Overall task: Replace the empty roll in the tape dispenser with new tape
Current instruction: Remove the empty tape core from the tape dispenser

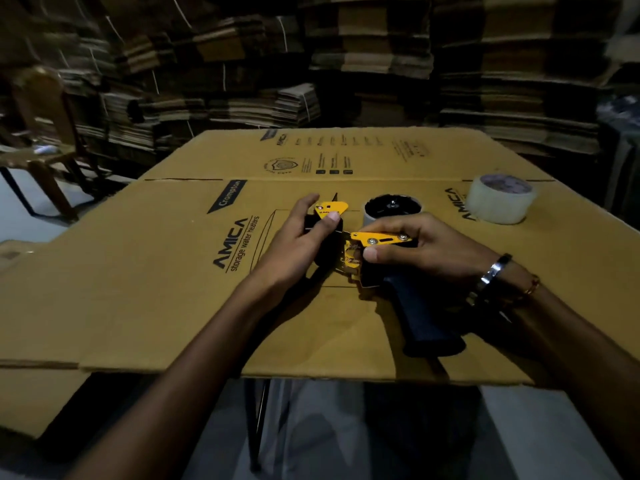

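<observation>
Fingers of the left hand [304, 233] curl over the front end of the tape dispenser [363, 251] at the middle of the frame, thumb pressed just below its yellow blade guard [331, 206], so this hand grips the dispenser's nose. At the far left edge a wooden chair [41, 133] stands in the dark, beside the flattened cardboard box [156, 271] that covers the work surface and carries printed lettering left of the hands. The dispenser lies on its side on this cardboard, its springs and yellow plate [381, 238] showing between the two hands, its dark handle [420, 313] pointing toward the lower right. Just behind it, at the upper middle, sits the dispenser's black wheel with the empty roll [393, 207] around it, partly hidden by the right hand's knuckles. The right hand [426, 247] wraps the dispenser's body from the right, thumb tip pressed under the yellow plate and fingers curled over the top, holding it. A metal bangle [495, 271] circles that wrist. Farther right, well apart from the hands near the cardboard's upper right edge, the new tape [498, 199] rests flat, untouched. Stacks of folded cardboard [346, 46] fill the whole background.
</observation>
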{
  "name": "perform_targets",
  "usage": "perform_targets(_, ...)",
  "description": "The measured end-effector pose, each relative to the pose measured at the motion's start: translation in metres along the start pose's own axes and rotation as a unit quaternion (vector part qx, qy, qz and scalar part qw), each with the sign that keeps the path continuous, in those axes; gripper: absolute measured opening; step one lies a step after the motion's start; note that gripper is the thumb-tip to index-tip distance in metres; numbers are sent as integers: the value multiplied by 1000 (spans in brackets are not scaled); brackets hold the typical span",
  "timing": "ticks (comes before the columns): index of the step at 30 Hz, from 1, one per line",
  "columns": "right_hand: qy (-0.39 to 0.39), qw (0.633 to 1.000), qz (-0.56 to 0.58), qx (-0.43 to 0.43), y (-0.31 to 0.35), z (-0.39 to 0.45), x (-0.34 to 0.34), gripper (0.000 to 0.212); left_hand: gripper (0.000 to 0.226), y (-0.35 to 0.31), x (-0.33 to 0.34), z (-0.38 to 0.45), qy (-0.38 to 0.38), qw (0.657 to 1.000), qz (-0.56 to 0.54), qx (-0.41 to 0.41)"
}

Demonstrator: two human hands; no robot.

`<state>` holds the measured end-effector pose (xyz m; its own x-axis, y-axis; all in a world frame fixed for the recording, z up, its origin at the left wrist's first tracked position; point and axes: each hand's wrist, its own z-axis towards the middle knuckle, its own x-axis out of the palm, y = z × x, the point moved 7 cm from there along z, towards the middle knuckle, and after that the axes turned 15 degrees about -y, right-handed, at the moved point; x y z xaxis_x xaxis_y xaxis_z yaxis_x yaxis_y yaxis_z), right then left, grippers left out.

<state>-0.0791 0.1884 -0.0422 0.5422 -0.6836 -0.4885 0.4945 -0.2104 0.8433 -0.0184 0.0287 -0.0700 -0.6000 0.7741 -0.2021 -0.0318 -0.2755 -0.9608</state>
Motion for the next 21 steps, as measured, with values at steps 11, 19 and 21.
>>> perform_targets(11, -139, 984, -110, -25, 44, -47, 48, 40, 45, -28, -45, -42, -81, 989, 114, 38)
perform_targets(19, -329, 910, -234, -98, 36, -70, -32, 39, 100, -51, -12, -83, 49, 924, 369, 87)
perform_targets(21, -291, 930, -225, -25, 14, -66, -38, 60, 105, -47, -1, -90, 83, 899, 419, 94)
